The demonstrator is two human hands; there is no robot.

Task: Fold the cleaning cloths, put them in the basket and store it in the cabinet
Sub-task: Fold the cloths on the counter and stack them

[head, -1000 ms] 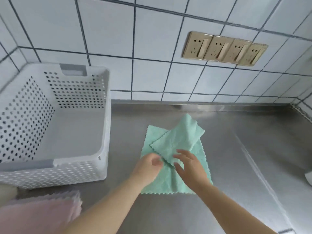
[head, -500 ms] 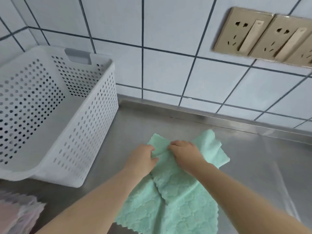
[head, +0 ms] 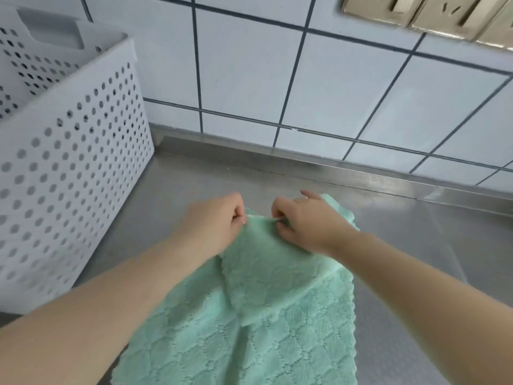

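Observation:
A mint-green cleaning cloth (head: 266,323) lies rumpled on the steel counter, one layer folded over another. My left hand (head: 213,223) pinches the cloth's far edge on the left. My right hand (head: 308,220) pinches the same edge a little to the right, with more green cloth bunched behind it. The white perforated basket (head: 75,162) stands on the counter to the left of my hands, apart from the cloth; its inside is mostly out of view.
The steel counter (head: 416,245) runs right and back to a raised lip under the white tiled wall (head: 249,79). Gold wall sockets (head: 433,12) sit at the top right.
The view has moved closer and lower. Both hands went from the cloth's near middle to its far edge and now pinch it a little further apart. The pink cloths at lower left left the view.

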